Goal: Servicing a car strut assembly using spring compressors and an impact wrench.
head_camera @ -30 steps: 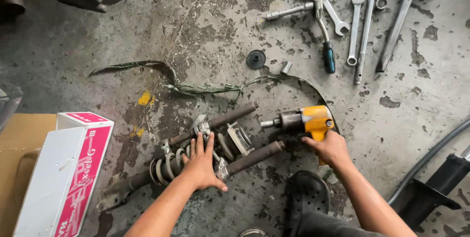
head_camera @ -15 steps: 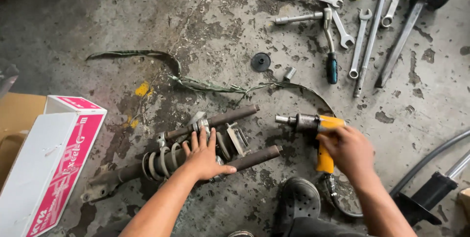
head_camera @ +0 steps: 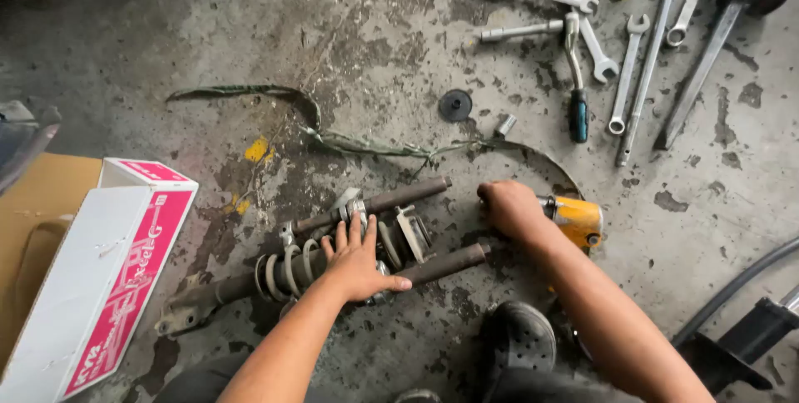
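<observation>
A dirty strut with a coil spring [head_camera: 287, 270] lies on the concrete floor, clamped by a spring compressor with two dark threaded rods [head_camera: 408, 195]. My left hand [head_camera: 358, 262] presses flat on the spring and compressor, fingers spread. My right hand [head_camera: 512, 207] is wrapped around the front of a yellow impact wrench [head_camera: 574, 220], which points left toward the end of the upper rod. The hand hides the wrench's nose.
Several spanners [head_camera: 583, 29], a screwdriver [head_camera: 577, 103], a long bar and a hammer [head_camera: 716, 37] lie at the top right. A black disc [head_camera: 455, 105] and a small socket [head_camera: 504, 125] sit nearby. A white and pink box [head_camera: 108, 278] stands at left. A green strap [head_camera: 333, 138] crosses the floor.
My right hand has shifted from the wrench's handle to its front end and moved left toward the rods. My left hand stays on the spring.
</observation>
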